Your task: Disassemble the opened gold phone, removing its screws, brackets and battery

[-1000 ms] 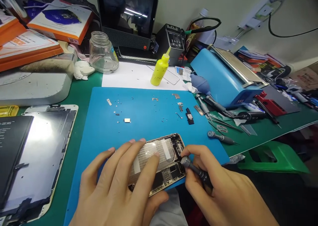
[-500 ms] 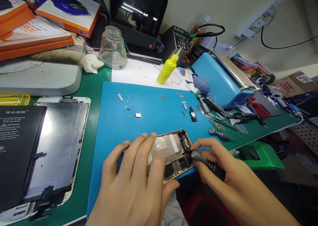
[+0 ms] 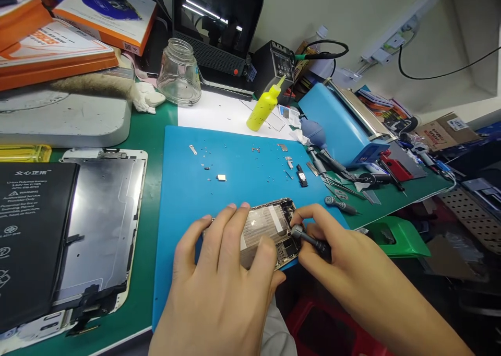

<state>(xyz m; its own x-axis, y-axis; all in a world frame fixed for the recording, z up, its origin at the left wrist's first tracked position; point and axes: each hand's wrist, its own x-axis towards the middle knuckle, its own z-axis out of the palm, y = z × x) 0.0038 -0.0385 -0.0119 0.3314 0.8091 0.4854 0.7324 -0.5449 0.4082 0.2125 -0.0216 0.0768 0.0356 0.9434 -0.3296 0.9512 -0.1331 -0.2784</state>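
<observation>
An opened phone housing (image 3: 260,228) lies tilted at the front of the blue mat (image 3: 183,204), its inner board and a white strip showing. Over its left part spreads my left hand (image 3: 225,272), fingers along the far edge and thumb at the near edge, gripping it. My right hand (image 3: 332,246) holds a dark screwdriver (image 3: 313,239) lying slanted in the palm, its round cap pointing up-left. Thumb and forefinger reach the housing's right end; what the fingertips pinch there is hidden. Small screws and metal parts, with a black module (image 3: 301,176), lie farther back on the mat.
On the left are a phone screen (image 3: 104,210) and a black battery (image 3: 35,230). A glass jar (image 3: 179,76) and yellow bottle (image 3: 264,108) stand behind the mat. To the right are another screwdriver (image 3: 341,205), tweezers, a blue machine (image 3: 336,118) and a green stool (image 3: 403,236).
The camera view has shifted slightly. My left hand still grips the phone housing, and my right hand with the screwdriver stays at its right end.
</observation>
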